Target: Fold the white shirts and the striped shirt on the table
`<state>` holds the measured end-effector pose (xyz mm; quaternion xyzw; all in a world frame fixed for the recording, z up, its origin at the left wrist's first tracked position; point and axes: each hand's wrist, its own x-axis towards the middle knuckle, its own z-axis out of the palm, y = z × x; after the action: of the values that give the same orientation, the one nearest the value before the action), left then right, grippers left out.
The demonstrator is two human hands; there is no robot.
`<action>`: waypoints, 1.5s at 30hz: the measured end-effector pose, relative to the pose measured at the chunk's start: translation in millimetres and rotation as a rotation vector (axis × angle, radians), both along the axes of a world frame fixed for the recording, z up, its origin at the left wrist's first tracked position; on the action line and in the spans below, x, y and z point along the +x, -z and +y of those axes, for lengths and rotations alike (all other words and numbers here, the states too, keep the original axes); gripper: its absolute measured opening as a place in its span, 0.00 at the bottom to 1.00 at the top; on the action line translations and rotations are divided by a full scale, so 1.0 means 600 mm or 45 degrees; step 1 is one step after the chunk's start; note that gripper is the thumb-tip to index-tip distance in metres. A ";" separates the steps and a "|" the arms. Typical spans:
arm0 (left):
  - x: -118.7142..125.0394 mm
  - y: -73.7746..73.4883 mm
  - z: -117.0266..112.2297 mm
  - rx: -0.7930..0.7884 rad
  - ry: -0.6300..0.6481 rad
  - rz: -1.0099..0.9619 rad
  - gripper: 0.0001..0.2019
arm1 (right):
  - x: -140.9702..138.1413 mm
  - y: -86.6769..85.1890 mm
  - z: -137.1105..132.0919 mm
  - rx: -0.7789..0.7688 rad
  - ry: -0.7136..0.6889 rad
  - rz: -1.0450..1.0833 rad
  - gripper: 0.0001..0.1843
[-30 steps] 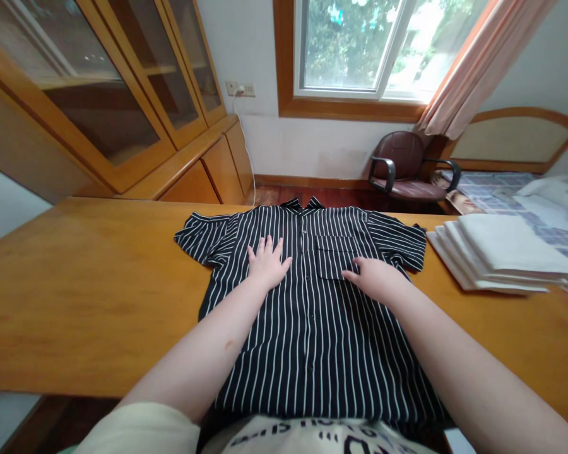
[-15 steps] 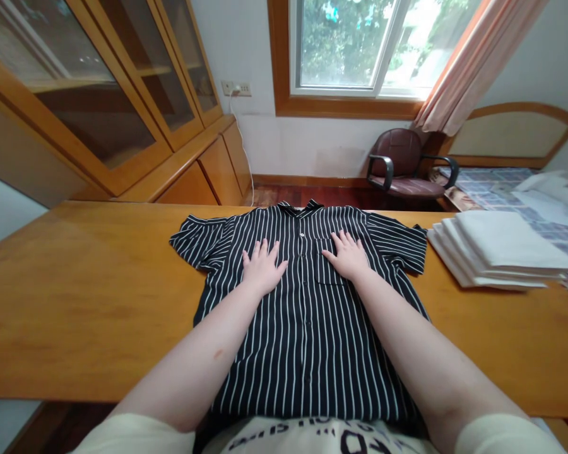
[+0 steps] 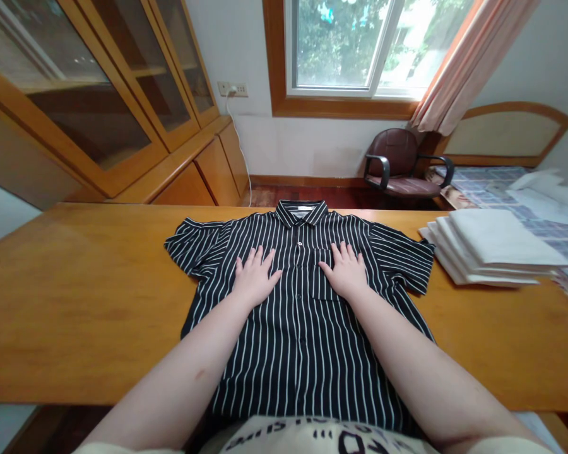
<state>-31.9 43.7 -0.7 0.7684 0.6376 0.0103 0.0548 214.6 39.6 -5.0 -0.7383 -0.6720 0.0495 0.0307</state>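
A black short-sleeved shirt with white stripes (image 3: 284,340) lies front side up, its collar at the table's far edge and its hem close to my body. On the left half of its chest my left hand (image 3: 254,277) rests flat, fingers spread. My right hand (image 3: 345,271) lies flat over the chest pocket on the other half, fingers spread as well. Both palms touch the cloth and neither hand grips it. The buttoned front runs between them, and both sleeves stretch outward.
The shirt is on a wooden table (image 3: 89,302). A stack of folded white sheets or bags (image 3: 502,246) stands at the right, close to the right sleeve. Beyond the table are a maroon armchair (image 3: 400,157), a bed (image 3: 483,183) and a glass-doored cabinet (image 3: 137,145).
The shirt has slid toward my body with both hands flat on it. Its collar, earlier drooping over the far edge, now lies fully on the table. The view has shifted slightly.
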 end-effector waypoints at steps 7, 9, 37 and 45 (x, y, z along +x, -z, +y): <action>-0.024 -0.071 0.055 -0.356 0.026 -0.170 0.33 | -0.001 -0.008 0.003 -0.073 -0.017 0.003 0.42; -0.044 -0.081 0.075 -0.153 -0.121 -0.258 0.29 | -0.001 -0.011 0.003 -0.078 -0.025 -0.003 0.43; -0.095 -0.091 0.056 0.548 -0.342 -0.655 0.10 | 0.018 -0.027 -0.006 0.165 -0.535 1.317 0.20; -0.061 -0.078 0.046 -0.330 0.427 -0.801 0.14 | 0.014 -0.040 -0.009 -0.003 -0.587 1.137 0.15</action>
<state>-68.3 71.1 45.8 0.8081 0.4509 0.1558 0.3456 223.1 34.5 19.1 -0.4774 -0.7387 0.3669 0.3029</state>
